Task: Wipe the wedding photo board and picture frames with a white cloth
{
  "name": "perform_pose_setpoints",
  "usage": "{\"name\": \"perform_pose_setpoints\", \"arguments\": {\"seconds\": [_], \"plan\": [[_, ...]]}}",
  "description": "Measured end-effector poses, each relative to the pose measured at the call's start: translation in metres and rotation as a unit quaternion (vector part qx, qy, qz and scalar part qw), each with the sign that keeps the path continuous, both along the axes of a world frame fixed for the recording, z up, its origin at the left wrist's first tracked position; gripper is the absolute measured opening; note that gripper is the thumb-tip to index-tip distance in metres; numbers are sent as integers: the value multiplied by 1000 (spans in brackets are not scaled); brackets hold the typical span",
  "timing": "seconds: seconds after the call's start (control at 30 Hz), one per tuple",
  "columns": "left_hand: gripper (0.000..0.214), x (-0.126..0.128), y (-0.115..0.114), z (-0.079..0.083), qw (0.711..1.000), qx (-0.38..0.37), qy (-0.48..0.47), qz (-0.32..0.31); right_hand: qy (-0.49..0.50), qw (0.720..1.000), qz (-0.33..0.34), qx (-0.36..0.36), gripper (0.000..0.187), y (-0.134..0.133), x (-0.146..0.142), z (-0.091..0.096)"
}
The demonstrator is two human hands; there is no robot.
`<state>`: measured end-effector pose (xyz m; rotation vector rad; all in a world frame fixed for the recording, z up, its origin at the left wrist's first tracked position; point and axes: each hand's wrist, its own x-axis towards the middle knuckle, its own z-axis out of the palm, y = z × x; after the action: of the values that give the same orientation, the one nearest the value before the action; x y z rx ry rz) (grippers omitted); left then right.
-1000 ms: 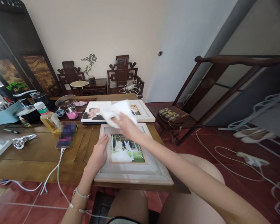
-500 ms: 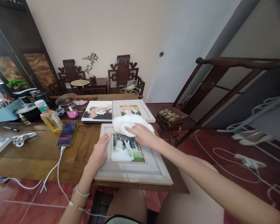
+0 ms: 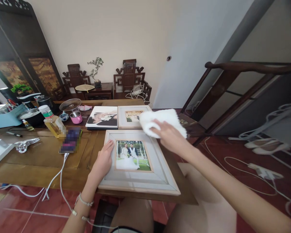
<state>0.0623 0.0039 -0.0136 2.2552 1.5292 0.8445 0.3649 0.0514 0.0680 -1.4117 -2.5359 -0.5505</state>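
In the head view, the left hand [image 3: 105,158] rests on the left border of the nearer white wooden picture frame [image 3: 139,185], its fingers straight and pressed together; the thumb is hidden, so I cannot tell whether it pinches the edge. That frame lies face up at the near edge of the wooden table [image 3: 87,181], around a wedding photo [image 3: 133,155] of a seated couple. The right hand [image 3: 168,134] grips a fluffy white cloth [image 3: 163,118], fingers bent into a fold of it, over the frame's upper right corner; whether cloth and frame touch is unclear. Beyond lies a second white picture frame [image 3: 122,118], partly covered by the cloth, with a portrait print [image 3: 106,121] just beside it on the left. Farther left are a smartphone [image 3: 70,140] on a white cable [image 3: 61,171], a bottle of yellowish liquid [image 3: 53,124] and a pink mug [image 3: 76,118].
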Motion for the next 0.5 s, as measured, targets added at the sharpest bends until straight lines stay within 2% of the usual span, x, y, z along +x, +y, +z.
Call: {"name": "perform_pose_setpoints", "arguments": {"seconds": [0.07, 0.13, 0.27, 0.5], "plan": [[59, 0, 0, 0, 1000, 0, 2, 1, -8, 998, 42, -53, 67, -5, -14, -16], [59, 0, 0, 0, 1000, -2, 5, 1, -7, 995, 49, -86, 66, -12, -26, -28], [59, 0, 0, -1, 1000, -2, 3, 0, 5, 995, 40, -94, 62, -37, -32, -33], [59, 0, 2, -6, 1000, 1, -7, 5, 40, 990, 84, -102, 62, -135, -21, -25]]}}
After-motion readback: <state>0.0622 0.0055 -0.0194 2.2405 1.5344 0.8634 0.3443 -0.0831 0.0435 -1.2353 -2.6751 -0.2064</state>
